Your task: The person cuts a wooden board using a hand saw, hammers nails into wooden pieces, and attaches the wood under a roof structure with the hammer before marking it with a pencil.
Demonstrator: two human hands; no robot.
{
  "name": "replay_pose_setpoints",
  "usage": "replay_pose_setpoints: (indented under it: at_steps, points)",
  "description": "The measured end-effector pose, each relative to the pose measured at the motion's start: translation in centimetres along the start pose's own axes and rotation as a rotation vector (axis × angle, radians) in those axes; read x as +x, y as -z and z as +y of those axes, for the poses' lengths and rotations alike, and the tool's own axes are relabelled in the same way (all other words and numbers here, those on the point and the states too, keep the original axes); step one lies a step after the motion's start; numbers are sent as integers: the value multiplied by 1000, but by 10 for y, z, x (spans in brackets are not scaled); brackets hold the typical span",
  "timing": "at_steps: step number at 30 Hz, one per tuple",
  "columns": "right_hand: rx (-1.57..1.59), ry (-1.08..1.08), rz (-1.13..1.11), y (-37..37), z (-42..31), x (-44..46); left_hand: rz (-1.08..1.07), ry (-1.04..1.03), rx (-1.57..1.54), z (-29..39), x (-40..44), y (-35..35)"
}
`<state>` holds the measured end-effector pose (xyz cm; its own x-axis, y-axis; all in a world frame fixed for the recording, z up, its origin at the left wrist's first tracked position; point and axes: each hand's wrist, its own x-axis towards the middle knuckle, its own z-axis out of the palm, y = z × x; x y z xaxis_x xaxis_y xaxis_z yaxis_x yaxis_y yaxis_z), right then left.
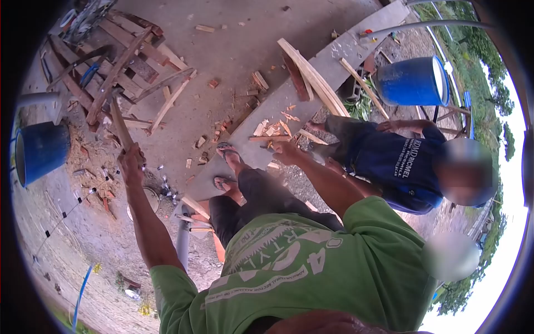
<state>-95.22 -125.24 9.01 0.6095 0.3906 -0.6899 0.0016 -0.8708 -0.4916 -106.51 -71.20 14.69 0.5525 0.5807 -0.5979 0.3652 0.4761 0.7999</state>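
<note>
My left hand (132, 164) is closed round the lower end of a wooden stick (120, 123), which reaches up to the pile of boards (125, 53). My right hand (285, 152) is closed beside a concrete ledge (253, 131). A small yellow and dark bit (271, 146) shows at its fingers, too little to name what is held. Just beyond it lie wood chips (270, 129) and a short strip of wood (270, 138).
A person in a navy shirt (389, 156) sits close on my right. Long planks (314, 78) lean over the ledge. One blue drum (414, 80) stands at the upper right, another blue drum (41, 153) at the left. Wood offcuts (260, 80) litter the floor.
</note>
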Motion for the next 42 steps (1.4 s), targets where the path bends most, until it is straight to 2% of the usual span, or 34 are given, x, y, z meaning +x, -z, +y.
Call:
replay_pose_setpoints:
  at_steps: [5,7,9,11,13,14,15,16,17,18,20,21,22,23,24,25,26,27,29,30,31,32,34,35,36,37,39,40,42]
  points:
    - [-3,-94,20,-16,39,-26,30,-95,-17,-8,99,0]
    - [-25,-161,-1,-21,41,-46,36,-58,-101,-24,152,12]
    - [32,-239,5,-42,60,-64,119,15,-148,-23,155,-11]
    - [11,-293,-23,-63,78,-85,155,83,-169,-57,190,-7]
    - [-78,-315,-91,-81,93,-101,-131,61,23,-110,237,27]
    - [-120,-304,-136,-89,96,-103,-16,70,63,-111,220,13]
    - [-103,-298,-182,-94,98,-105,-123,6,76,-105,195,7]
    - [-33,-284,-157,-94,90,-106,29,63,132,-91,170,-8]
    - [-6,-277,-139,-99,87,-105,53,-73,78,-102,159,-11]
    - [21,-284,-109,-100,83,-101,162,-13,166,-116,150,-7]
    - [-19,-248,-136,-101,73,-87,186,-8,720,-144,123,6]
    - [-38,-243,-134,-98,69,-82,238,-112,919,-161,90,4]
    - [-29,-217,-147,-96,66,-79,120,-107,907,-186,62,13]
    - [-20,-190,-161,-94,64,-75,-70,-293,1176,-224,40,29]
    - [-34,-166,-155,-94,62,-69,-268,-29,1232,-205,-12,21]
    - [-49,-124,-142,-92,57,-50,-350,-112,1404,-283,-28,50]
    - [-137,-6,-171,-88,57,-38,-394,-235,1252,-338,-58,76]
    - [-148,19,-133,-81,39,-27,-427,-434,1322,-365,-98,91]
    - [-174,48,-77,-65,-5,-27,-856,-422,1588,-382,-164,112]
    - [-146,73,-81,-62,-16,-22,-859,-363,1677,-371,-195,114]
    - [-119,92,-87,-59,-23,-21,-1058,-328,1766,-361,-213,121]
    - [-93,108,-93,-56,-30,-18,-784,89,1515,-335,-234,121]
    - [-192,136,-141,-58,-24,3,-557,282,1285,-332,-250,137]
    - [-243,132,-168,-54,-37,-2,-603,119,1362,-333,-252,149]
    - [-287,129,-148,-50,-48,-5,-732,-208,1561,-334,-246,161]
    - [-346,140,-152,-47,-58,-5,-516,92,1206,-318,-247,162]
    - [-457,163,-157,-43,-74,-3,-31,479,511,-255,-256,150]
    - [-508,157,-194,-33,-117,-18,-15,443,495,-253,-260,148]
    - [-420,213,-163,-32,-119,-8,43,325,466,-242,-247,149]
